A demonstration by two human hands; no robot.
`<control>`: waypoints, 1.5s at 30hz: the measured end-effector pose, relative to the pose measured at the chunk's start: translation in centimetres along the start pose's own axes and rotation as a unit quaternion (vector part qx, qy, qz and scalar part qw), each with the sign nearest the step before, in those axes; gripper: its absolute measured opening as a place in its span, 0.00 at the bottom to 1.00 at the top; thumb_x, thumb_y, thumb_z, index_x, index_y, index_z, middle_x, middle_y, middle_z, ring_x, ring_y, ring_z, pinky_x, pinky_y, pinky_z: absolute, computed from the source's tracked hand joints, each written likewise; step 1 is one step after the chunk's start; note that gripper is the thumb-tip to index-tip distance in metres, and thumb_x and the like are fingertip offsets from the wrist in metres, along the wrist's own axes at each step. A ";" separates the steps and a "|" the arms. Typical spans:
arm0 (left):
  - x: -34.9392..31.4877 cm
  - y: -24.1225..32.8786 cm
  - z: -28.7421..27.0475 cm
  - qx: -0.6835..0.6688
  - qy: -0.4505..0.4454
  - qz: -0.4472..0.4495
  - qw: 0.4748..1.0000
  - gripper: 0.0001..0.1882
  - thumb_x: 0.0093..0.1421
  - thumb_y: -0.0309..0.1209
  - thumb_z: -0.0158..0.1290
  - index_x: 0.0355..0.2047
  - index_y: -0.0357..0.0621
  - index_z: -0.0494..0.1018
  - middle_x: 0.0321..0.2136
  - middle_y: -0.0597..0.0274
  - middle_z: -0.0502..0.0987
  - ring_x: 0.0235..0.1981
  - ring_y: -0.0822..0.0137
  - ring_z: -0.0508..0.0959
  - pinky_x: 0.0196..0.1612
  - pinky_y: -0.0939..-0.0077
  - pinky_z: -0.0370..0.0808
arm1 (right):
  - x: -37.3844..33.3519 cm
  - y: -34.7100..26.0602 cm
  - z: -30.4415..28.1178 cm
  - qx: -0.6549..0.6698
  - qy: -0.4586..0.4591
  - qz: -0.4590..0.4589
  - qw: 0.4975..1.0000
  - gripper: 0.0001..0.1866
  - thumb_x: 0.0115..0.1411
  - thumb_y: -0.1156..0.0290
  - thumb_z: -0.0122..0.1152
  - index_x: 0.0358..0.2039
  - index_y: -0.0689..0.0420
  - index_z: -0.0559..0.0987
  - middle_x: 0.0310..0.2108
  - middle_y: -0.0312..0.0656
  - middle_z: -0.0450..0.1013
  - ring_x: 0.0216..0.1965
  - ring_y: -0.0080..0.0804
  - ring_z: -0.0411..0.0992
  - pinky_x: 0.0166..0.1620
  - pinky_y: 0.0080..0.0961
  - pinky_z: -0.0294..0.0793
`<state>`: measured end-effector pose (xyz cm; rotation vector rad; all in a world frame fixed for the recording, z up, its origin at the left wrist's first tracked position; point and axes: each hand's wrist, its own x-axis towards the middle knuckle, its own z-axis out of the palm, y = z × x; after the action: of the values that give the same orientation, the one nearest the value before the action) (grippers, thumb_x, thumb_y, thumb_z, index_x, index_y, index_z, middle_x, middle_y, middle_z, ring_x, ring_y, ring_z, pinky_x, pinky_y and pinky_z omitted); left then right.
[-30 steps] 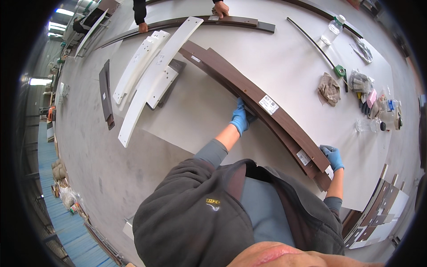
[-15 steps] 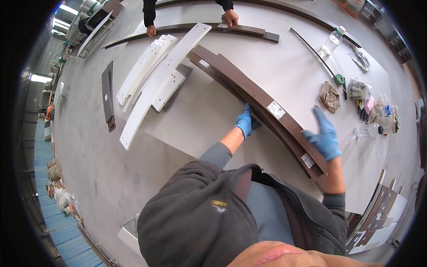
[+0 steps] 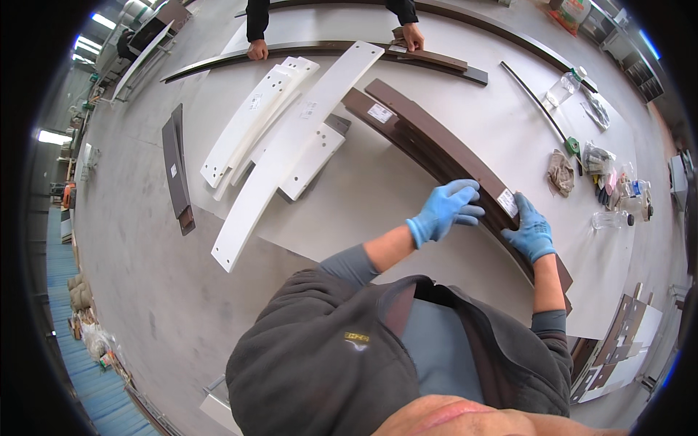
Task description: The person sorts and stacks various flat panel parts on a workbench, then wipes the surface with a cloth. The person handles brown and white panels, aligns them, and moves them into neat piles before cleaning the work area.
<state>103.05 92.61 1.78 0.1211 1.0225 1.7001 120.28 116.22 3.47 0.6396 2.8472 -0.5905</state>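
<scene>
Two long brown boards lie together at a slant across the worktable, with white labels on them. My left hand, in a blue glove, is over the near edge of these boards with its fingers stretched out and slightly curved. Whether its fingertips touch the brown surface I cannot tell. My right hand, gloved in the same blue, rests on the upper board beside a white label. Its fingers lie along the board, thumb spread away. Neither palm can be seen.
White drilled boards are stacked to the left, near dark boards. Across the worktable, another person's hands rest on long dark strips. A water bottle, green tape measure and crumpled cloth lie right.
My left hand has come up from the boards' near edge to above them. The right hand has gone from hovering, spread and blurred, to resting on the board. The view has shifted somewhat.
</scene>
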 end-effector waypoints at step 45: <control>-20.3 19.8 -42.5 0.772 0.317 0.180 0.521 0.67 0.39 0.58 0.75 0.73 0.33 0.60 0.61 0.43 0.71 0.59 0.44 0.71 0.65 0.49 0.67 | 34.8 -36.6 4.4 -0.082 0.101 -0.329 0.935 0.52 0.47 0.42 0.75 0.69 0.54 0.70 0.76 0.52 0.58 0.79 0.50 0.50 0.79 0.53 0.47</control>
<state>73.45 51.27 -3.29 0.9498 2.9977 0.4949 73.32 97.07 3.61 -0.3283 3.2378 -0.3676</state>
